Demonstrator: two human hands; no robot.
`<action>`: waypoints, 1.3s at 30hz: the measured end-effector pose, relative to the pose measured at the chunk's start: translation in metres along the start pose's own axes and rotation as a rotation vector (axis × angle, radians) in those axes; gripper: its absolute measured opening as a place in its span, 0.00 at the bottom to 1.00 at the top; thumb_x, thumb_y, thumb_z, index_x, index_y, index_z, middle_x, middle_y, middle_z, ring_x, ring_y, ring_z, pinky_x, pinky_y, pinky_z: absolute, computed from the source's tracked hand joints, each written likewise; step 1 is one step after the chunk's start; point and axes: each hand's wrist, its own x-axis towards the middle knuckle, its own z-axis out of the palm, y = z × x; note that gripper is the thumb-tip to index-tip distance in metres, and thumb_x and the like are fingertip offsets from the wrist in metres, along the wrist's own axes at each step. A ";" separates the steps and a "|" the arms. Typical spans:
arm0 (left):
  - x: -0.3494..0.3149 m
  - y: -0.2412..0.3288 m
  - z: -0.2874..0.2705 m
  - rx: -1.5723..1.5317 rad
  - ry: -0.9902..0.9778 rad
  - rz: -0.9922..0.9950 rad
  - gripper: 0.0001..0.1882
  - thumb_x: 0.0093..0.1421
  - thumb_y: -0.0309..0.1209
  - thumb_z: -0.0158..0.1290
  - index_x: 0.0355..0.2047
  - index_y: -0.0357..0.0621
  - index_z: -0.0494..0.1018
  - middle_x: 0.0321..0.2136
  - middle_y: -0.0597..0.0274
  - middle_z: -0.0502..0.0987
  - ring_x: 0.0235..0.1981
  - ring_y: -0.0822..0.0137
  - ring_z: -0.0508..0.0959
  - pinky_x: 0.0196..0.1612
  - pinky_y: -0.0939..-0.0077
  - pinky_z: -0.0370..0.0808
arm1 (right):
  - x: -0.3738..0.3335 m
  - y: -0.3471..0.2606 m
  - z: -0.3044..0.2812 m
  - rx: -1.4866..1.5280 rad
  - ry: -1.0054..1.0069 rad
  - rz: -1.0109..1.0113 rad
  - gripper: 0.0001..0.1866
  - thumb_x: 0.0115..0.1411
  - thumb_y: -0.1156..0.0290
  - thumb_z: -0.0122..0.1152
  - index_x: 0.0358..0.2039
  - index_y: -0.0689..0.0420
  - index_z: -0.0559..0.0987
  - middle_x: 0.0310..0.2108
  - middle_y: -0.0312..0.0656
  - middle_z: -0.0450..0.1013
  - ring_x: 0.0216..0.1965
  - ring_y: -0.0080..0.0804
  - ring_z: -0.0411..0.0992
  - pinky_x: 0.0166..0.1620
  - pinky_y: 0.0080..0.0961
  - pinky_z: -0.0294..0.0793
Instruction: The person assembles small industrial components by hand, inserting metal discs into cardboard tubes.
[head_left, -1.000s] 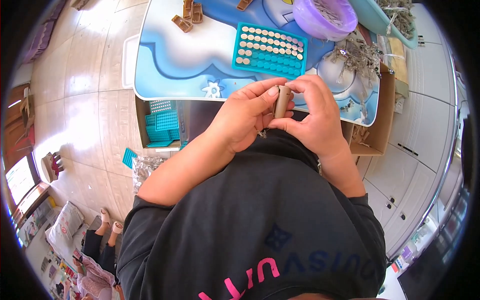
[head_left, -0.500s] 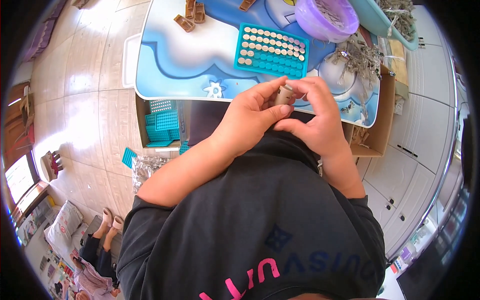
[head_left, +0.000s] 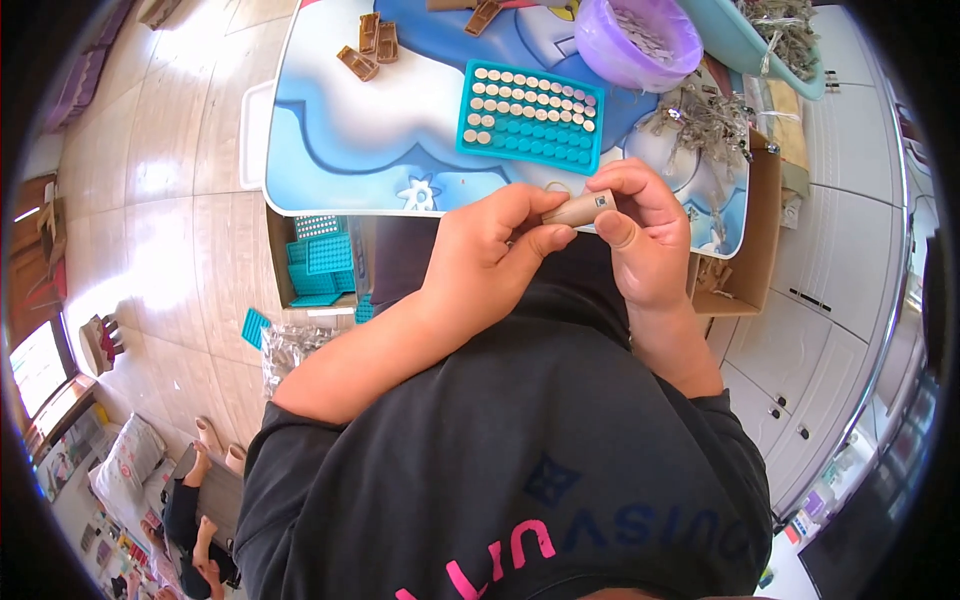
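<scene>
Just off the table's near edge, a small tan cylindrical tube (head_left: 582, 208) lies nearly level between my hands, a little dark square mark showing near its right end. My left hand (head_left: 490, 240) pinches its left end with thumb and fingers. The fingertips and thumb of my right hand (head_left: 650, 235) close around the right end from above and below. Beyond them, a teal tray (head_left: 530, 168) rests on the table. Round pale discs (head_left: 525, 92) fill its far rows and a few nearer left spots; other teal spots are bare.
The blue-and-white table (head_left: 340, 180) carries brown pieces (head_left: 368, 45), a purple lined bowl (head_left: 640, 50), a teal basin (head_left: 735, 45) and a tangle of grey metallic parts (head_left: 700, 120). Below are a box of teal trays (head_left: 325, 255) and a cardboard box (head_left: 735, 295). Another person's legs (head_left: 195, 490) show lower left.
The tube has turned from upright to nearly level, its marked end now to the right. My right fingers have shifted to that end, and the thumb has come up beside it.
</scene>
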 end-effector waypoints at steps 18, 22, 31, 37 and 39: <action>0.022 -0.011 -0.015 -0.729 -0.265 -0.430 0.19 0.64 0.30 0.46 0.56 0.41 0.63 0.36 0.59 0.73 0.33 0.71 0.76 0.40 0.76 0.76 | 0.114 -0.059 -0.052 -1.103 0.040 -0.201 0.07 0.51 0.73 0.60 0.32 0.58 0.79 0.30 0.42 0.72 0.33 0.34 0.72 0.37 0.28 0.70; 0.024 -0.012 -0.014 -0.761 -0.237 -0.451 0.20 0.63 0.32 0.48 0.55 0.42 0.64 0.38 0.59 0.74 0.33 0.71 0.77 0.40 0.75 0.76 | 0.166 -0.038 -0.076 -1.544 -0.205 -0.259 0.07 0.51 0.72 0.58 0.32 0.57 0.78 0.32 0.45 0.73 0.34 0.42 0.72 0.38 0.33 0.71; 0.021 -0.012 -0.017 -0.789 -0.177 -0.443 0.17 0.64 0.33 0.46 0.52 0.41 0.66 0.35 0.58 0.75 0.32 0.69 0.78 0.38 0.75 0.77 | 0.180 -0.040 -0.081 -1.476 -0.162 -0.013 0.08 0.52 0.72 0.58 0.33 0.57 0.78 0.28 0.39 0.74 0.30 0.33 0.72 0.36 0.28 0.70; 0.021 -0.013 -0.016 -0.920 -0.179 -0.525 0.16 0.64 0.34 0.46 0.50 0.40 0.67 0.34 0.59 0.74 0.32 0.69 0.77 0.39 0.74 0.77 | 0.148 -0.049 -0.089 -0.863 0.082 0.011 0.08 0.56 0.68 0.61 0.31 0.60 0.79 0.23 0.29 0.72 0.27 0.15 0.67 0.31 0.14 0.65; 0.021 -0.014 -0.014 -0.942 -0.165 -0.534 0.16 0.64 0.35 0.46 0.49 0.40 0.68 0.34 0.59 0.74 0.32 0.69 0.77 0.39 0.75 0.77 | 0.137 -0.048 -0.082 -0.732 0.108 -0.010 0.09 0.56 0.67 0.61 0.31 0.60 0.79 0.24 0.29 0.72 0.27 0.14 0.67 0.30 0.13 0.64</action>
